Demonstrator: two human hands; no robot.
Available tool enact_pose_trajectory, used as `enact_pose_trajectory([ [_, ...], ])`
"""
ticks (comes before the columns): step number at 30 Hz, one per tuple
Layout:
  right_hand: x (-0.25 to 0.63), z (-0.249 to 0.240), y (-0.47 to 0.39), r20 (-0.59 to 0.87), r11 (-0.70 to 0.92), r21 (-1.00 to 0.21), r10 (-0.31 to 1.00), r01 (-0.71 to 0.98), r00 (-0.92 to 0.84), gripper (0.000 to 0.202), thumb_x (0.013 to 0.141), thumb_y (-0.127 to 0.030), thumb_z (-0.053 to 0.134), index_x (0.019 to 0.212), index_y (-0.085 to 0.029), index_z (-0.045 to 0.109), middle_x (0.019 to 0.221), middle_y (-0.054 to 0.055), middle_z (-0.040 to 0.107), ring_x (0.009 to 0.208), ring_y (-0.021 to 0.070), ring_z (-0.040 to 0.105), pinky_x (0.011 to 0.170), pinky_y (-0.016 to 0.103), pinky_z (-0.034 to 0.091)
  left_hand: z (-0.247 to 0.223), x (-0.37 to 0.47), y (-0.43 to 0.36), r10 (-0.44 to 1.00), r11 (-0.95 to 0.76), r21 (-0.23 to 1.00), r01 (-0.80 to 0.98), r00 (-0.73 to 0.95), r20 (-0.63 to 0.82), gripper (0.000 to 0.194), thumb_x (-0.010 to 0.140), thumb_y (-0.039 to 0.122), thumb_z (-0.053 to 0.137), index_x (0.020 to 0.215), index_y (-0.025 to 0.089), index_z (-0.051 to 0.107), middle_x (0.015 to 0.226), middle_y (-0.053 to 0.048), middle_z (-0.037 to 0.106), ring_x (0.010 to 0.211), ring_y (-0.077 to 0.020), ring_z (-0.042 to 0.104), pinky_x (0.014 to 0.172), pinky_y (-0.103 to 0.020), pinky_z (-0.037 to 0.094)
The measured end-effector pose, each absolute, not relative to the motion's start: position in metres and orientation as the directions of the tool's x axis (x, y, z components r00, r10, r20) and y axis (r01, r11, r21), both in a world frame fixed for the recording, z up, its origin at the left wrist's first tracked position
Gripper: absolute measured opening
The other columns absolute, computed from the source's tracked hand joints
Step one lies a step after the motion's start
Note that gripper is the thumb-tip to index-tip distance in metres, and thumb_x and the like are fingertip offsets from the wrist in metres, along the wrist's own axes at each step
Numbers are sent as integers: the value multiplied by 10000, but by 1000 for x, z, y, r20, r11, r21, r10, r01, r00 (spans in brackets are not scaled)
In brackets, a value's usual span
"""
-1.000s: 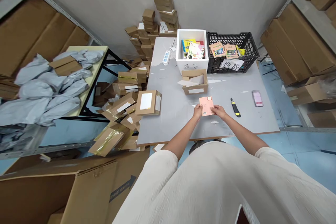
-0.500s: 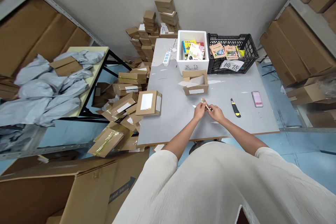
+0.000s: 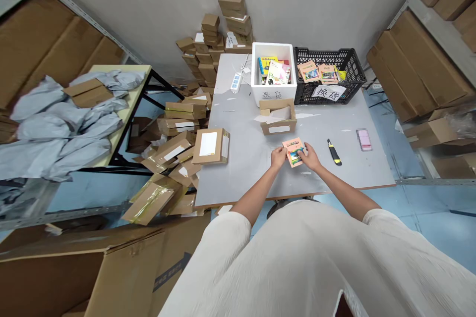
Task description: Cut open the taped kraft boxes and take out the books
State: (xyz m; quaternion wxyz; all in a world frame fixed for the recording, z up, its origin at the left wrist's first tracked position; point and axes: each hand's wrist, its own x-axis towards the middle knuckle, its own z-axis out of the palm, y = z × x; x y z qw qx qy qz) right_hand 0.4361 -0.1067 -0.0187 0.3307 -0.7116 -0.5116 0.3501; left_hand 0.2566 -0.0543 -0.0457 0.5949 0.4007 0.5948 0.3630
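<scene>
A small orange booklet with a coloured picture faces up over the grey table. My left hand pinches its left edge, and my right hand grips its right side with the thumb on the cover. Beyond the booklet stands an open cardboard box with white paper inside. To the right of my right hand lies a black and yellow box cutter. A closed box with a white label sits left of my hands.
A white bin of books and a black crate with orange booklets stand at the table's back. A phone lies at right, a power strip at back left. Cartons pile beside the table's left edge.
The booklet, seen nearly edge-on before, now shows its front cover upward. My hands have moved slightly apart, still holding it.
</scene>
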Motion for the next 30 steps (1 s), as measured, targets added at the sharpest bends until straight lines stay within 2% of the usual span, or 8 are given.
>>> enact_pose_trajectory([
  [3,443,-19,-99,-434,-475,-868,868,146,240,407,811,-515,800,1073,-220,695,875,55,756,811,243,719,705,349,596,-39,248,-53,895,436,893,108,49,-443,195,806,328,625,644,239,564,675,8,679,675,-181,697,663,-279,576],
  [5,444,-15,-97,-500,-519,-854,839,37,214,385,746,-487,831,973,-232,652,722,5,698,651,203,657,580,307,543,-34,242,-53,918,370,902,224,59,-391,224,811,333,620,620,244,544,645,18,653,658,-175,660,653,-265,526],
  [7,442,-10,-98,-502,-515,-857,837,3,220,379,710,-456,835,941,-244,622,670,-20,674,588,180,620,524,280,502,-28,237,-53,937,292,900,324,91,-337,254,828,335,607,601,247,532,615,20,642,649,-176,625,649,-266,477],
  [15,437,13,-107,-441,-453,-891,848,-29,294,414,657,-482,816,934,-246,618,644,-31,657,604,185,610,535,294,488,-16,237,-44,959,125,886,446,173,-223,296,912,356,588,642,235,603,650,-3,686,709,-185,565,689,-277,391],
  [21,457,18,-109,-400,-417,-908,841,-35,365,460,642,-518,827,944,-245,613,639,-43,641,639,184,599,568,294,467,-14,258,-38,952,26,880,474,258,-167,374,989,381,566,644,238,558,651,0,664,661,-169,500,689,-282,347],
  [27,495,11,-97,-373,-409,-913,837,4,400,396,701,-522,775,945,-249,623,629,-53,617,609,169,567,573,294,459,-10,292,-30,948,43,916,399,273,-164,343,993,396,653,684,258,598,706,-25,711,721,-212,639,763,-282,435],
  [30,519,10,-85,-361,-397,-918,835,0,416,395,722,-514,765,980,-252,622,667,-41,650,641,186,604,603,305,489,-9,317,-26,952,64,925,374,256,-170,291,969,412,695,731,262,622,733,-20,722,753,-219,669,778,-286,471],
])
